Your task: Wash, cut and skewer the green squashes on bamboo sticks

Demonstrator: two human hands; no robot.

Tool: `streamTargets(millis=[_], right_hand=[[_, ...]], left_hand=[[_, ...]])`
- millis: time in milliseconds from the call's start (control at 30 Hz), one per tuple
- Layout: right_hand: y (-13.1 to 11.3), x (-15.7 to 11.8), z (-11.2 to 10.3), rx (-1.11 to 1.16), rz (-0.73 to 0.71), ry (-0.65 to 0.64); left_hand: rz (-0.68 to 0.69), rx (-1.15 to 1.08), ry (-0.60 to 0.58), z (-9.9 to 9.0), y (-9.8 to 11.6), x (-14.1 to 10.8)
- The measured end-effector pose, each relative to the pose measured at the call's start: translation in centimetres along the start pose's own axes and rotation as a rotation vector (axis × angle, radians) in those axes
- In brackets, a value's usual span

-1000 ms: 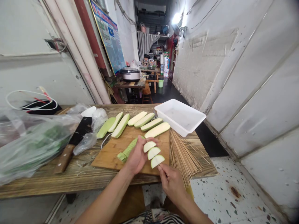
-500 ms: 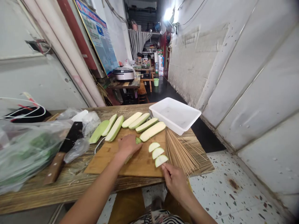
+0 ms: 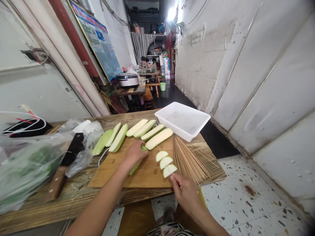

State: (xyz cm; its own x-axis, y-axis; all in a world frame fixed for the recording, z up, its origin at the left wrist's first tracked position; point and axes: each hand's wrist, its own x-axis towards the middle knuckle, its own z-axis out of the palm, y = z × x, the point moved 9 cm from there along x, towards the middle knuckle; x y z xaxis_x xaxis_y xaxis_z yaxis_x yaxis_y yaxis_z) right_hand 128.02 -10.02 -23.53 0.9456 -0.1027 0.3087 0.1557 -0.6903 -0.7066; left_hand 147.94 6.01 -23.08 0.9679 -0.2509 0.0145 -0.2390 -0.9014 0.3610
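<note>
My left hand point(image 3: 135, 152) is closed around green vegetable slices point(image 3: 135, 167) on the wooden cutting board point(image 3: 105, 172); the slices are mostly hidden beneath it. In my right hand point(image 3: 183, 186) is a skewer carrying three pale half-round slices point(image 3: 166, 162), held over the board's right side. Long peeled vegetable pieces point(image 3: 158, 138) lie in a row along the board's far edge, with more point(image 3: 119, 137) at its left. Beside the board, bare wooden skewers point(image 3: 188, 157) are fanned out.
A white plastic tray point(image 3: 182, 119) stands at the far right of the table. At the left are a cleaver point(image 3: 65, 167) and plastic bags point(image 3: 27, 164) with greens. A person point(image 3: 144, 62) sits in the background.
My left hand has shifted slightly, and more of a green slice shows below it. My right hand still holds the skewer. The view has moved a little.
</note>
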Motion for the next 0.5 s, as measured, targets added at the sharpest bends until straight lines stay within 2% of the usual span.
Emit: streamTargets(millis=[200,333,500], right_hand=[[0.41,-0.06,0.07,-0.01,0.005,0.018],[0.54,-0.14,0.04,-0.004,0.012,0.012],[0.92,-0.21,-0.19,0.025,0.018,0.012]], left_hand=[[-0.004,-0.015,-0.022,0.44,0.06,0.26],[-0.014,-0.003,0.01,0.43,0.62,0.33],[-0.016,-0.047,0.051,0.01,-0.03,0.67]])
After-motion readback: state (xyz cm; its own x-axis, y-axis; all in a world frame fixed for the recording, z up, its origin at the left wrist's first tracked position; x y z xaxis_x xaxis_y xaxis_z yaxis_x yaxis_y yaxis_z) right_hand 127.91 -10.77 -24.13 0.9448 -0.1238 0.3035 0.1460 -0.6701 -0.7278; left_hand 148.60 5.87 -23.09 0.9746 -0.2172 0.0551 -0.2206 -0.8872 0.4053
